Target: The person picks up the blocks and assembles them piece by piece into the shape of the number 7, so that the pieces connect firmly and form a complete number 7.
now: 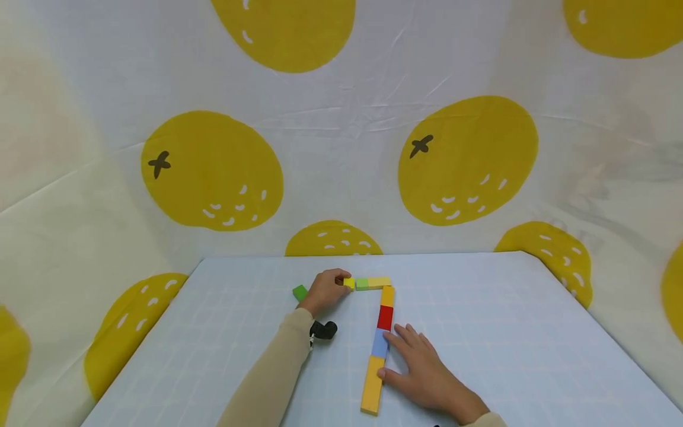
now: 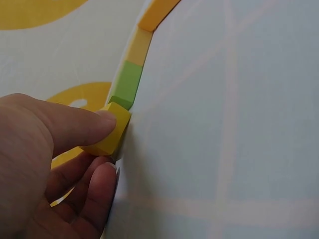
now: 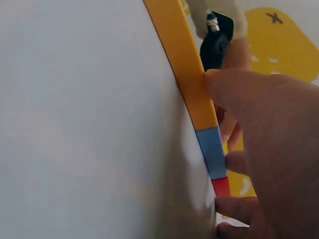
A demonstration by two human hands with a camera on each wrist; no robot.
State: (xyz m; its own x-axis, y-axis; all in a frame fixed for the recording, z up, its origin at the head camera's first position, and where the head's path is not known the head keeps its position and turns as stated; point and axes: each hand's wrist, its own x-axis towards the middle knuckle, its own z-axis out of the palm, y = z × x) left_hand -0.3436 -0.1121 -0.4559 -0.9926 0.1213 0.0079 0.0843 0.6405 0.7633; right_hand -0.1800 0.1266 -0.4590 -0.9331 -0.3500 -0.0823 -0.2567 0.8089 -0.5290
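Note:
At the far side of the table, my left hand (image 1: 324, 292) pinches a small yellow block (image 1: 349, 283) between thumb and fingers. In the left wrist view, that yellow block (image 2: 120, 130) is right at the end of a light green block (image 2: 127, 83), which adjoins a pale yellow block (image 2: 139, 47). My right hand (image 1: 427, 373) lies beside a column of blocks, fingers spread. Its thumb touches the long orange block (image 1: 372, 386), and its index fingertip is at the blue block (image 1: 380, 344). Beyond these come a red block (image 1: 385, 318) and a shorter orange block (image 1: 388, 296).
A darker green block (image 1: 300, 292) lies left of my left hand, partly hidden by it. A black device (image 1: 324, 330) is strapped at my left wrist. The pale checked table (image 1: 507, 332) ends at a fabric backdrop (image 1: 341, 166) printed with yellow fruit.

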